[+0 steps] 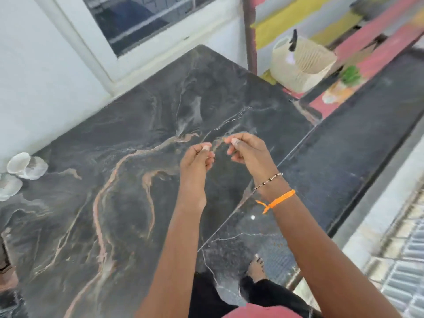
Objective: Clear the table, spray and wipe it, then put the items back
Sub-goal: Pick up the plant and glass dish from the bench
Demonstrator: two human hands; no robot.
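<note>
**Hands raised over the marble table**

We see both hands above the table [96, 171] near its right edge. Left hand [197, 161] & right hand [249, 150]: fingers curled, thumbs to fingertips; can't tell what, if anything, they pinch. Shells [25, 166] sit at left edge.

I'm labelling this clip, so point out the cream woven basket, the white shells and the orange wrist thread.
cream woven basket [305, 65], head view, on its ribbed side wall.
white shells [19, 162], head view, on the upper shell's inside.
orange wrist thread [278, 201], head view, on the band across the right wrist.
</note>
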